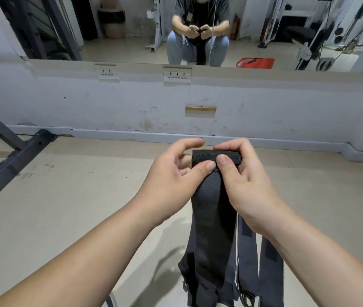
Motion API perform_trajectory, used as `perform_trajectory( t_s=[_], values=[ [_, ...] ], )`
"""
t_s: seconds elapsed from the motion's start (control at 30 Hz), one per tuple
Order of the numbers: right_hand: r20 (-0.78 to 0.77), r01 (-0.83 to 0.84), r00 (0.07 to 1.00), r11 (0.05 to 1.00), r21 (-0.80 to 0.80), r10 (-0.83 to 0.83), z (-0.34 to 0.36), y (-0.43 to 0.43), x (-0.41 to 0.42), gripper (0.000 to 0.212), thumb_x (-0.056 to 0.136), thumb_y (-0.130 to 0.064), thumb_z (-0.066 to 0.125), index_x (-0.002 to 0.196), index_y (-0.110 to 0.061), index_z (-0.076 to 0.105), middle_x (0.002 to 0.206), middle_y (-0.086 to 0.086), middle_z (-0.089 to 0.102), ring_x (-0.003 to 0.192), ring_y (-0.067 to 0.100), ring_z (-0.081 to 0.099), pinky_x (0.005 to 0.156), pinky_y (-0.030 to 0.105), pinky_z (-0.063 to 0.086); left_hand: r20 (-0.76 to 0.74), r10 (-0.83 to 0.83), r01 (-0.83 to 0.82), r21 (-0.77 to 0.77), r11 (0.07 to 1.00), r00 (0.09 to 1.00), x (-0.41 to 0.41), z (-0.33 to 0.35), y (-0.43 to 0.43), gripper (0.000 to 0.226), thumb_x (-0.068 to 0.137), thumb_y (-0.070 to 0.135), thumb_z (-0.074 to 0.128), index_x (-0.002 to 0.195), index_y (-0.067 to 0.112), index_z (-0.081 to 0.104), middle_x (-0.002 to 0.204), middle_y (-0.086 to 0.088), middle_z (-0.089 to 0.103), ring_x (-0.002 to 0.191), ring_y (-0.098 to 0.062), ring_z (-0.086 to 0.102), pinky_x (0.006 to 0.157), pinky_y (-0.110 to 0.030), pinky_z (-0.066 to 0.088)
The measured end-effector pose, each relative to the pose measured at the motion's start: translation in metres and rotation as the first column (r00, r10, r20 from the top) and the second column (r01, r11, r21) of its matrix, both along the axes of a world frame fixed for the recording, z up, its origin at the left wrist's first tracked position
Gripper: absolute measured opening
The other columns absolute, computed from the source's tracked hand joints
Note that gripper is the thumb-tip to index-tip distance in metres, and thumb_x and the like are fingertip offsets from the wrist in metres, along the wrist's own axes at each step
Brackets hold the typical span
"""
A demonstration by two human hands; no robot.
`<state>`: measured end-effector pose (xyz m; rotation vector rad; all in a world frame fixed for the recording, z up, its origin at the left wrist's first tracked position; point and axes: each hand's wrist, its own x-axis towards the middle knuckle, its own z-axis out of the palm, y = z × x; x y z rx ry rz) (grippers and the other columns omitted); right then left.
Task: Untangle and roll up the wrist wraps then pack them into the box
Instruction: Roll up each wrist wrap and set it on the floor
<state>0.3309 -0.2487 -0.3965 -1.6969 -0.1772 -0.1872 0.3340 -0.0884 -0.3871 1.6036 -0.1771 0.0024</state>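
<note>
- The left hand [171, 176] pinches the rolled top of the black wrist wrap [211, 218] from 9 o'clock.
- The right hand [244, 176] pinches it from 3 o'clock.
- The wrap's tail hangs toward 6 o'clock, between the forearms.

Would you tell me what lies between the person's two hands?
In the head view, the rolled end of the black woven fabric wrist wrap lies between the left hand and right hand, pinched by both.
</note>
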Motion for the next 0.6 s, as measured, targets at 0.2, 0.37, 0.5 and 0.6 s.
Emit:
perform_trajectory(
  t_s=[0.2, 0.37, 0.5, 0.6],
  values=[
    [0.053, -0.113, 0.991, 0.984, -0.135, 0.121, 0.0, -0.004, -0.002, 0.019, 0.103, -0.024, 0.053, 0.101, -0.043, 0.054, 0.092, -0.005, 0.07, 0.088, 0.022, 0.066, 0.087, 0.047, 0.054, -0.349, -0.228, 0.231, -0.036, 0.972, 0.909, 0.003, 0.008, 0.004, 0.043, 0.108, 0.055, 0.045, 0.117, 0.023, 0.071, 0.086, 0.006, 0.073, 0.07, -0.006, 0.062, 0.062, -0.025, 0.042],
    [0.159, -0.12, 0.969, 0.922, -0.369, 0.19, 0.003, -0.005, -0.005, 0.031, 0.105, -0.001, 0.051, 0.107, -0.032, 0.052, 0.1, -0.02, 0.063, 0.093, 0.002, 0.06, 0.082, 0.008, 0.041, -0.326, -0.131, 0.163, 0.072, 0.984, 0.936, 0.0, 0.003, -0.001, 0.045, 0.108, 0.06, 0.034, 0.132, 0.033, 0.062, 0.123, 0.009, 0.074, 0.112, -0.003, 0.07, 0.094, -0.029, 0.054],
    [0.1, -0.146, 0.976, 0.925, -0.35, 0.191, 0.005, -0.007, -0.003, 0.029, 0.107, -0.012, 0.053, 0.11, -0.04, 0.049, 0.099, -0.029, 0.063, 0.092, -0.003, 0.06, 0.08, 0.008, 0.043, -0.285, -0.098, 0.088, -0.047, 0.995, 0.953, 0.0, -0.001, -0.003, 0.035, 0.107, 0.053, 0.048, 0.126, 0.028, 0.063, 0.124, -0.004, 0.075, 0.12, -0.021, 0.07, 0.108, -0.048, 0.053],
    [-0.074, -0.177, 0.983, 0.98, -0.096, 0.171, 0.006, -0.001, -0.003, 0.015, 0.103, -0.047, 0.055, 0.117, -0.049, 0.049, 0.094, -0.03, 0.067, 0.089, -0.002, 0.063, 0.08, 0.015, 0.049, -0.202, -0.073, 0.065, -0.048, 0.997, 0.977, 0.002, 0.0, 0.002, 0.025, 0.106, 0.045, 0.053, 0.123, 0.029, 0.063, 0.12, -0.008, 0.075, 0.118, -0.028, 0.071, 0.106, -0.053, 0.054]
  ],
)
